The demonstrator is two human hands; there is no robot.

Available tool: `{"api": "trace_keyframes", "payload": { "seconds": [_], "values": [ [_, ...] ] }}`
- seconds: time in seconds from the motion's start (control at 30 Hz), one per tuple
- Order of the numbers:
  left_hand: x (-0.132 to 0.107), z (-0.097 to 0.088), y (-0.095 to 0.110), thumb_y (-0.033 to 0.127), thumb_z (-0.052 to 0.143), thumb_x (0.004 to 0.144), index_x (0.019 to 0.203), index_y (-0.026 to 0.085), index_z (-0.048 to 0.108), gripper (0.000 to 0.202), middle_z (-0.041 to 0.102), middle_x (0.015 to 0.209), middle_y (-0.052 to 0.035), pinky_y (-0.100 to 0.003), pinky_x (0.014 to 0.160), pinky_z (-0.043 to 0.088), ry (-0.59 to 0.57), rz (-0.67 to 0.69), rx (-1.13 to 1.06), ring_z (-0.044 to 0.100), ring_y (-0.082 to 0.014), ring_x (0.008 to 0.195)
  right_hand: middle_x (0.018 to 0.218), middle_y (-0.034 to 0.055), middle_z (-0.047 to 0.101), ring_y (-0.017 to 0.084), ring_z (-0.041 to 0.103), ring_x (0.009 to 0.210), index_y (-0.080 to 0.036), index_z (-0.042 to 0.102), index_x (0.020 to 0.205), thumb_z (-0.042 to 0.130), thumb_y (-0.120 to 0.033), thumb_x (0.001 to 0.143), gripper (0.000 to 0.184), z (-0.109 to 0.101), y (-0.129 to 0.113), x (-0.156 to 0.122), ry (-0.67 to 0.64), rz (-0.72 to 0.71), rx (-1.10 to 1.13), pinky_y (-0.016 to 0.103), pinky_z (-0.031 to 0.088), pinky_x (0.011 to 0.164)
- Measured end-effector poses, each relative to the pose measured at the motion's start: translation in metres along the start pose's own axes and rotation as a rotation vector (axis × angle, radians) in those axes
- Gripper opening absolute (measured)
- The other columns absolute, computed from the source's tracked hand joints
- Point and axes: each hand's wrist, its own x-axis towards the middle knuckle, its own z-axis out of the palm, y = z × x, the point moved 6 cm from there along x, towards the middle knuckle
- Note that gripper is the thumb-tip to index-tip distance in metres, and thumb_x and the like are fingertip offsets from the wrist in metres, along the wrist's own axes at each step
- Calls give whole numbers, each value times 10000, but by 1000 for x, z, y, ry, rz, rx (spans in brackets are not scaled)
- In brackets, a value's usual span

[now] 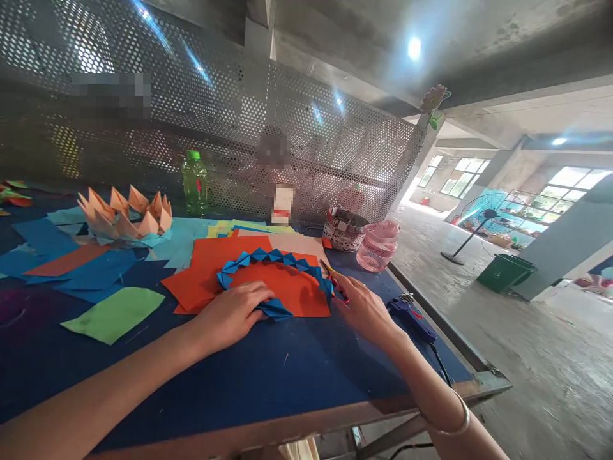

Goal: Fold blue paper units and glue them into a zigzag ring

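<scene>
A curved chain of folded blue paper pieces (278, 259) arcs over orange paper sheets (282, 287) on the dark blue table (268, 377). My left hand (234, 314) rests on the chain's near end, fingers curled over the folded blue paper. My right hand (361, 306) touches the chain's right end, fingers together, with a small red-handled tool (330, 275) at the fingertips. Whether the right hand grips the tool or the paper is unclear.
An orange-and-blue paper crown (125, 217), loose blue, orange and green sheets (115, 312) lie left. A green bottle (195, 182), a woven basket (343, 230), a pink jar (378, 246) stand at the back. A blue glue gun (412, 316) lies near the table's right edge. Perforated metal screen behind.
</scene>
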Motion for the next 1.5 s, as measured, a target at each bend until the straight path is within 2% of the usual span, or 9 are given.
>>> {"api": "trace_keyframes", "payload": {
  "seconds": [0.23,0.4,0.63,0.8,1.03,1.13,1.23,1.33,1.5],
  "values": [
    [1,-2,5,192,437,846,1035,211,631,271,635,1101,-61,-356,871,444,-21,20,-31,601,-246,1019,1160,101,601,241,594,1018,-190,577,1178,443,-321,903,332,-35,84,-51,164,287,-125,346,444,873],
    [1,0,3,203,440,846,1083,210,626,302,635,1162,-71,-367,888,446,-24,15,-10,585,-275,1079,1087,139,628,296,606,992,-157,637,1102,467,-449,872,409,-33,146,-85,35,554,-228,395,449,851],
    [2,-2,1,212,450,861,1086,198,637,293,645,1103,-70,-377,896,448,1,29,2,599,-259,1035,1216,147,554,265,580,1043,-134,621,1137,492,-314,824,384,-16,151,-84,-7,532,-248,351,429,880],
    [3,-3,2,186,459,863,1102,204,626,293,638,1122,-62,-346,915,442,30,66,-3,584,-233,1063,1079,152,620,271,607,991,-97,597,1162,475,-312,823,420,-10,154,-80,-80,585,-236,345,434,839],
    [0,-2,1,173,479,857,1205,239,569,365,619,1213,-52,-365,934,433,57,44,9,552,-241,1130,1153,156,580,285,616,964,-122,573,1188,409,-378,853,452,-20,140,-84,10,619,-237,350,450,745],
    [0,-4,7,166,478,866,1165,216,601,327,639,1157,-62,-365,921,427,47,69,26,559,-240,1098,1146,147,578,274,622,902,-142,576,1182,411,-417,840,469,-38,125,-83,149,603,-165,353,453,703],
    [0,-6,12,153,470,876,1120,219,624,296,649,1083,-55,-350,882,429,40,93,39,579,-222,1024,861,77,627,176,587,633,-150,602,1107,509,-460,781,460,-52,102,-79,256,572,158,291,436,577],
    [0,-5,12,154,477,876,1107,214,621,279,648,1059,-58,-352,880,417,34,95,60,578,-223,1007,581,-34,522,78,381,397,-163,567,1139,567,-488,752,505,-44,68,-69,160,541,654,221,322,421],
    [-1,-4,13,143,493,855,1128,205,592,297,656,1046,-58,-358,859,415,17,75,81,583,-233,1000,687,-17,583,61,431,480,-162,594,1055,718,-353,664,453,-18,5,-48,-96,356,897,169,310,424]
  ]
}}
